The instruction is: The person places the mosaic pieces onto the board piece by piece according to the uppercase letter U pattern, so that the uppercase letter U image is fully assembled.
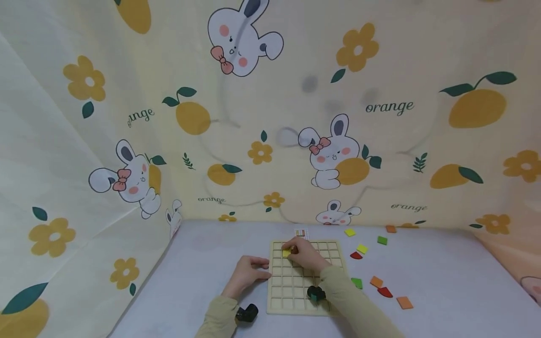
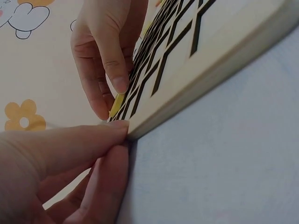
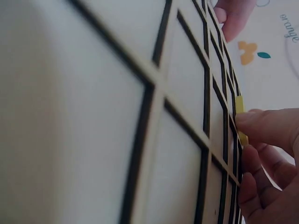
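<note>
A pale wooden grid board (image 1: 274, 306) lies flat on the table in the head view. Over its upper left cells, my right hand (image 1: 307, 255) pinches a yellow square tile (image 1: 286, 253) between thumb and fingers. The right wrist view shows the thumb pressed on this yellow tile (image 3: 239, 105), which stands tilted at the grid. At the board's left edge is my left hand (image 1: 247, 274), its thumb and fingertips touching the side a little apart from each other. Up close in the left wrist view, the left thumb (image 2: 114, 131) meets the board's rim.
Right of the board lie loose tiles: yellow (image 1: 350, 232), green (image 1: 382, 240), orange (image 1: 404, 303) and red wedge-shaped ones (image 1: 385, 292), several in all. A small printed card (image 1: 301, 233) sits behind the board. Printed cloth (image 1: 296, 164) hangs behind the table and along its left side.
</note>
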A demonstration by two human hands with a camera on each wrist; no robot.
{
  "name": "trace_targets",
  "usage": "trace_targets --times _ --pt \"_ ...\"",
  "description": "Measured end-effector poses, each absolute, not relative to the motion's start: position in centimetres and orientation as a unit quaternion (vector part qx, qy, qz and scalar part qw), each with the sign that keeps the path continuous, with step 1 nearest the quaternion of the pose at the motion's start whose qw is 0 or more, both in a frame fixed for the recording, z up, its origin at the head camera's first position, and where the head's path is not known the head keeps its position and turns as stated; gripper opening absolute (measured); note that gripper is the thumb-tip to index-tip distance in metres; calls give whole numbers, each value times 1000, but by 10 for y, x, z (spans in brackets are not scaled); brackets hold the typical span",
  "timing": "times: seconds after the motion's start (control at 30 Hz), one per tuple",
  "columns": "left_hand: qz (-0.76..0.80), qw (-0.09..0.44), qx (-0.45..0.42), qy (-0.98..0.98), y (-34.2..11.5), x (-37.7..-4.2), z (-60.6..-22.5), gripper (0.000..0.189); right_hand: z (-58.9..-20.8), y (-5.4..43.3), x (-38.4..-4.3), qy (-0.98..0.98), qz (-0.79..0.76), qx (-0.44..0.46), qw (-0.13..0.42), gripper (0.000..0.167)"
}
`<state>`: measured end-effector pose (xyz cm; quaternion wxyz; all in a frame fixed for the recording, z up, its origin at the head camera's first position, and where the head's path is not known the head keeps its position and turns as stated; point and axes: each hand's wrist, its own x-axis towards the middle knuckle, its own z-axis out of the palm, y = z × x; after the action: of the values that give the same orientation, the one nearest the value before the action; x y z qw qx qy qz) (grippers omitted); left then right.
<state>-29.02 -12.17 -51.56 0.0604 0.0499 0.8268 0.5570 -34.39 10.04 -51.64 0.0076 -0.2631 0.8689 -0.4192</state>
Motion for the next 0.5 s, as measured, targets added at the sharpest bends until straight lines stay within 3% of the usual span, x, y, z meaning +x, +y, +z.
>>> trace_targets --times 0.5 --pt "571 67 57 816 -123 -288 -516 36 -516 94 -339 867 -443 -230 -2 29"
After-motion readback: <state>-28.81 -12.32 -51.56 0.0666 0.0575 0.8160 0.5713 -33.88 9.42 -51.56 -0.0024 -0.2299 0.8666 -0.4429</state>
